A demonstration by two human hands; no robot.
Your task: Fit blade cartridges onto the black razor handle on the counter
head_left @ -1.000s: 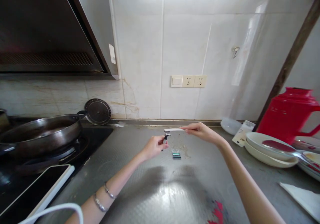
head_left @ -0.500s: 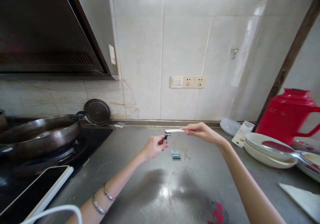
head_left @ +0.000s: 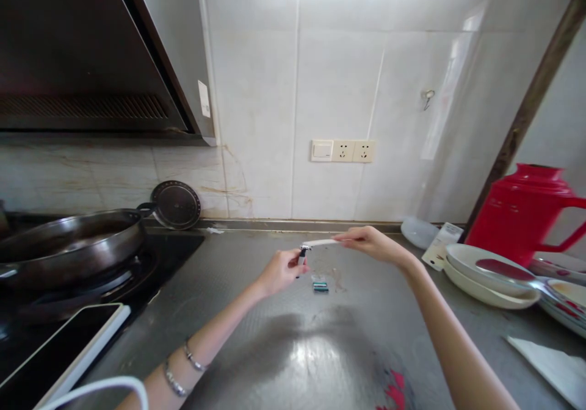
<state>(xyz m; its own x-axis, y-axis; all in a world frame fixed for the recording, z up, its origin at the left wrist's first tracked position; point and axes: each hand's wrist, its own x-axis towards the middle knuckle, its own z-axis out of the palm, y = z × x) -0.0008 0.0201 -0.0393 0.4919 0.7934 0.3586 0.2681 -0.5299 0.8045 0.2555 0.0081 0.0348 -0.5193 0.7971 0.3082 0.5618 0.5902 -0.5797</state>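
Note:
My left hand [head_left: 282,272] is closed around the short dark handle of a razor [head_left: 302,255], held upright with its metallic head on top. My right hand [head_left: 367,243] pinches one end of a slim white toothbrush [head_left: 319,242], held nearly level. The brush's far end meets or lies just over the razor head; contact is too small to be sure of. Below both hands, a small green-and-silver razor cartridge [head_left: 320,287] lies on the metal countertop [head_left: 256,349].
At left are a pan [head_left: 82,239] on the stove, a phone [head_left: 68,355] and a white cable [head_left: 105,382]. Stacked plates [head_left: 489,285], a red thermos jug [head_left: 517,215], a clear bowl [head_left: 419,233] and a white paper [head_left: 549,367] occupy the right. A tiled wall stands behind.
The toothbrush has tilted slightly, its brush end lower and closer to the razor head. Both hands keep their grips, and the view has shifted very slightly.

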